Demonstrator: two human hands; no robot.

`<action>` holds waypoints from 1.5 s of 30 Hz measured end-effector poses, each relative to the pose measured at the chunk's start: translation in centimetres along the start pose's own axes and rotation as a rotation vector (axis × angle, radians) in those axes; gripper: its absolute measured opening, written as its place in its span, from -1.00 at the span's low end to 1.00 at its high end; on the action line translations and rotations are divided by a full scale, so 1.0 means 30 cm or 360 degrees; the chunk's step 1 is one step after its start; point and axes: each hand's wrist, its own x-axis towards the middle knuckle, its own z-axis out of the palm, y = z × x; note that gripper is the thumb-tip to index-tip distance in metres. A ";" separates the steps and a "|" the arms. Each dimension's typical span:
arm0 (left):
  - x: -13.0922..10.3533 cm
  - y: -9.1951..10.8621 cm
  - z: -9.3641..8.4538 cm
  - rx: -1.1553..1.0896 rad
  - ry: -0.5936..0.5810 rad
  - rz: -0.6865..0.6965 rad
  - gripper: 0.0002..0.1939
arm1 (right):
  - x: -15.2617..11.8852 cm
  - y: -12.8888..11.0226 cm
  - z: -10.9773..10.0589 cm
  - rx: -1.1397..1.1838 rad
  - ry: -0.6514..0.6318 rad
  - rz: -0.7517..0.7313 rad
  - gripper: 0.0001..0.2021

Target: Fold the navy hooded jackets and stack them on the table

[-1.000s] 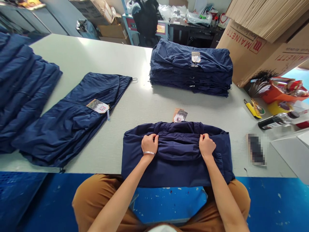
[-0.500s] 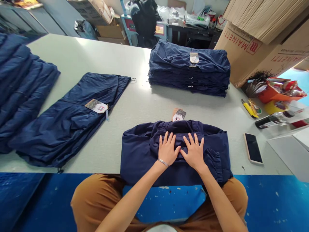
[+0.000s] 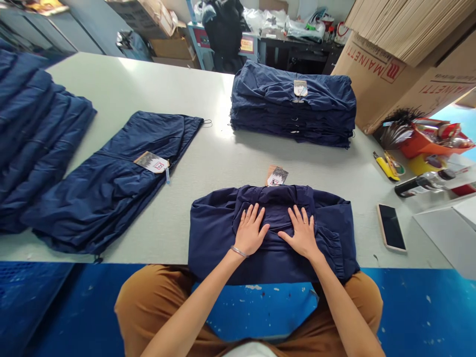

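A pale table (image 3: 111,89) carried a stack of folded navy garments (image 3: 267,94) towards its far side. A single folded navy garment (image 3: 273,263) lay at the near edge, overhanging it slightly. The left hand (image 3: 250,235) and right hand (image 3: 303,237) rested on it, apart, palms down, fingers spread wide. A phone (image 3: 391,227) lay to the right; a hang tag (image 3: 276,176) showed just beyond the garment's far edge.

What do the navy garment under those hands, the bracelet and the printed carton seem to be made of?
The navy garment: probably thin woven synthetic, smooth and nearly matte, judging by its soft creases.
The bracelet: likely polished metal, from its silvery gleam.
The printed carton: apparently matte cardboard, by its brown, papery face.
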 end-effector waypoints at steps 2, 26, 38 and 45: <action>0.013 0.026 -0.031 -0.0035 0.0164 0.0018 -0.52 | 0.005 -0.038 -0.028 0.0034 0.0111 0.0013 -0.32; 0.038 -0.129 -0.030 -0.0294 0.0309 -0.0123 -0.59 | 0.085 0.061 -0.033 0.0158 0.0220 -0.0010 -0.57; 0.290 -0.053 -0.068 -0.0468 0.0406 0.0079 -0.72 | 0.410 -0.023 -0.099 -0.0003 0.0396 -0.0315 -0.75; 0.351 -0.026 -0.042 -0.0433 0.0388 0.0164 -0.72 | 0.306 0.020 -0.082 0.0023 0.0501 -0.0496 -0.77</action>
